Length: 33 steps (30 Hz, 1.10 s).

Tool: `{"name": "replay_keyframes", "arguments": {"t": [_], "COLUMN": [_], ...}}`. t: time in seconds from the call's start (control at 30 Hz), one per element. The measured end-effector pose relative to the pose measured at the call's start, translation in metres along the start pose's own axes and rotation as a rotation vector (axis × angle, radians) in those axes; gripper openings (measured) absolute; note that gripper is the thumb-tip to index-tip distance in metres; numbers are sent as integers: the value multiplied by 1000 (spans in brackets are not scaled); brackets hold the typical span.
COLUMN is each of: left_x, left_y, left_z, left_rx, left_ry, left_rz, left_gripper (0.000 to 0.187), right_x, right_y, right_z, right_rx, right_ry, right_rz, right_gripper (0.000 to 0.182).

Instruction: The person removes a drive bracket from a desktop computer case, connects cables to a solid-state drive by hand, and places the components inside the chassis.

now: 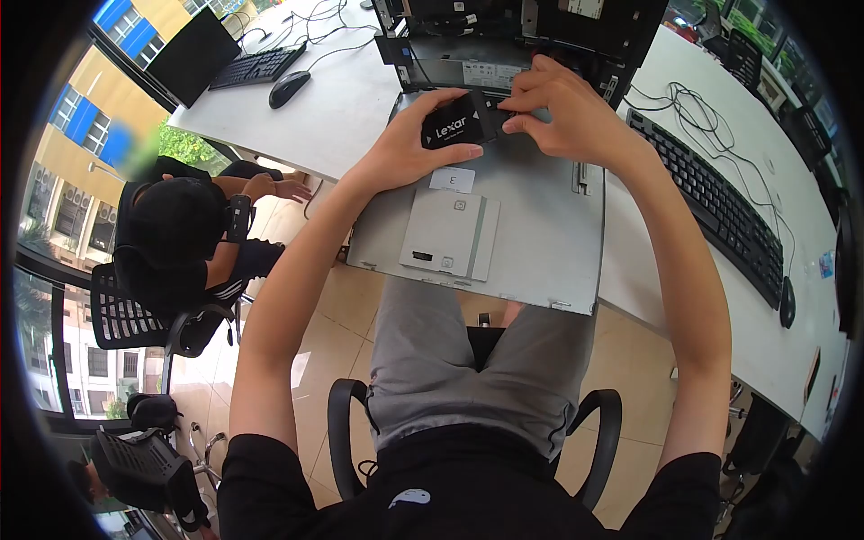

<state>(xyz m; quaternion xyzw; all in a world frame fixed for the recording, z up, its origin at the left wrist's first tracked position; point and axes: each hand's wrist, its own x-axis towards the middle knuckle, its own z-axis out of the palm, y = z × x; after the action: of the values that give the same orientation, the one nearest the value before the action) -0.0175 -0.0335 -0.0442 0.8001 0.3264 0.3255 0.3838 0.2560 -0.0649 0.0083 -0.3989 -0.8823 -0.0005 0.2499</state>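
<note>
A black Lexar solid-state drive lies in my left hand, with the thumb along its near edge and the fingers over its far edge. Close to the drive's right end, my right hand has its thumb and fingers drawn together in a pinch. What sits between those fingertips is small and dark, and I cannot make it out. Below both hands is a grey metal panel with a white label and a raised plate. Just beyond the hands stands an open black computer case.
To the right are a black keyboard, a mouse and tangled cables. On the left desk are another keyboard, a mouse and a monitor. A person sits at the left, beside that desk.
</note>
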Motion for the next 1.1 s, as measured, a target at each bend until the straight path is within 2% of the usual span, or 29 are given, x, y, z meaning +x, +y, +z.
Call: {"name": "replay_keyframes", "arguments": {"t": [0.23,0.43,0.63,0.73,0.83,1.03,1.1], "left_x": [0,0,0,0,-2,-1,-2], "left_y": [-2,0,-3,-1,3,-2,-3], "left_z": [1,1,1,0,1,2,2], "left_rx": [39,67,47,55,64,61,77], "left_ry": [8,8,5,12,14,21,22], "left_rz": [14,22,31,30,29,48,56], "left_gripper": [79,80,81,82,82,82,82], "right_x": [0,3,3,3,4,7,5], "right_y": [2,8,6,-5,-10,-1,6], "right_z": [7,11,12,3,-9,-13,-1], "right_rx": [20,167,173,266,217,195,144], "right_ry": [77,53,92,99,7,-40,15], "right_rz": [-27,85,42,233,257,247,153], "right_gripper": [25,24,25,27,29,26,24]}}
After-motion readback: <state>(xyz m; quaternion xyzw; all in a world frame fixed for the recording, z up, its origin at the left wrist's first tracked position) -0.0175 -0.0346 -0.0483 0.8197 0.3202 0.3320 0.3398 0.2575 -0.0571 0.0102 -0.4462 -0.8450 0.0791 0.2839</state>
